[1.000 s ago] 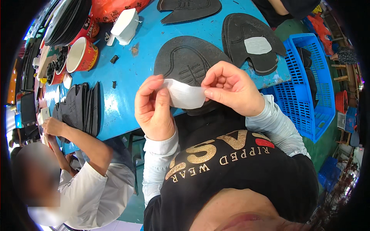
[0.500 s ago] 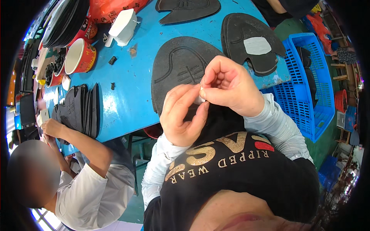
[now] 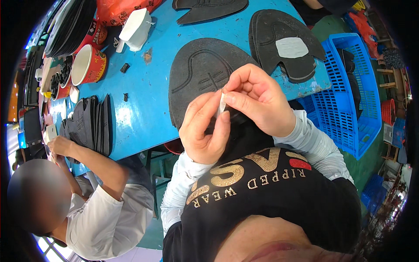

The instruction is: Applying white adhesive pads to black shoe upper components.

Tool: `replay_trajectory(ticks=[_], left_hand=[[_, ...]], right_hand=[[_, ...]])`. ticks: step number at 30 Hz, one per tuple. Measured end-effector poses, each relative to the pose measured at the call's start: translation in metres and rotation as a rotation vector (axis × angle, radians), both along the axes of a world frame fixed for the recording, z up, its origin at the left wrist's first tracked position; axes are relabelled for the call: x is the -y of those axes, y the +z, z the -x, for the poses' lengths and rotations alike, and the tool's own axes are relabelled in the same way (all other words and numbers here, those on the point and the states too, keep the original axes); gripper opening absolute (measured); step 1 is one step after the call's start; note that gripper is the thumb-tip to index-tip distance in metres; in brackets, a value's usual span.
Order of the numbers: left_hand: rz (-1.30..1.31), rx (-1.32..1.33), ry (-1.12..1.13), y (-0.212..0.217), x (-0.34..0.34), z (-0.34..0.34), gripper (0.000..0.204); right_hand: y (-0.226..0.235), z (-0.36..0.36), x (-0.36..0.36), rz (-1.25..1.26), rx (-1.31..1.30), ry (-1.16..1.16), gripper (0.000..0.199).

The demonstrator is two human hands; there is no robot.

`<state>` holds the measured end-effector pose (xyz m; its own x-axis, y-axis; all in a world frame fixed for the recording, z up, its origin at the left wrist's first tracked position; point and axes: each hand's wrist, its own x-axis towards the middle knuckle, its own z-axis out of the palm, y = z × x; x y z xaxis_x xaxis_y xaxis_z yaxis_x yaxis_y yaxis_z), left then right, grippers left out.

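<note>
A small white strip [image 3: 222, 104], its kind too small to make out, is pinched between the fingers of my two hands. My left hand [image 3: 201, 131] has its thumb and fingertips at the strip's left side. Opposite, my right hand [image 3: 262, 102] grips it with thumb and forefinger, the other fingers curled. Just beyond my hands, a black rounded flat piece [image 3: 196, 61] with a curved groove and crossing lines lies at the table's near edge. My hands hide part of it. Farther right sits a stack of notched black pieces [image 3: 273, 37], a white patch [image 3: 291, 47] on top.
The blue table [image 3: 139, 100] carries a white tub [image 3: 136, 28], a red paper bowl [image 3: 97, 65] and upright black pieces [image 3: 89, 124]. At left, a co-worker in a white shirt [image 3: 109, 218] works with both hands. A blue crate [image 3: 366, 87] stands at right.
My hands have shifted slightly left, and the white strip has turned so more of its length shows between my fingers. The table's things appear slightly shifted in the view.
</note>
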<state>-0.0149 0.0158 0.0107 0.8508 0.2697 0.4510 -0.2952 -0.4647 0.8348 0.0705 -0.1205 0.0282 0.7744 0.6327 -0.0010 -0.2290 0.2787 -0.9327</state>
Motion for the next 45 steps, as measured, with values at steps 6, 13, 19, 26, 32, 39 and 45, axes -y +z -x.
replay_trajectory(ticks=[6, 13, 19, 26, 32, 39, 45], left_hand=[[0.101, -0.067, -0.048, 0.006, -0.002, 0.001, 0.024], [0.321, -0.138, -0.061, 0.004, 0.001, 0.001, 0.022], [0.177, -0.167, -0.037, 0.005, -0.003, 0.003, 0.022], [0.472, -0.147, -0.024, 0.006, 0.003, 0.0, 0.024], [0.682, -0.23, -0.004, -0.003, 0.0, 0.002, 0.025], [0.243, -0.326, 0.047, 0.011, -0.004, 0.01, 0.017], [0.645, -0.287, -0.072, 0.003, -0.008, 0.001, 0.023]], right_hand=[[-0.01, 0.007, 0.0, 0.069, 0.312, -0.148, 0.017], [-0.014, 0.007, -0.005, 0.081, 0.375, -0.203, 0.018], [-0.015, 0.008, -0.004, 0.111, 0.492, -0.2, 0.016], [-0.014, 0.01, -0.008, 0.097, 0.444, -0.214, 0.018], [-0.021, 0.009, -0.009, 0.058, 0.374, -0.2, 0.016], [-0.011, 0.011, -0.004, 0.217, 0.541, -0.234, 0.015], [0.006, 0.013, -0.001, 0.138, 0.496, -0.164, 0.017]])
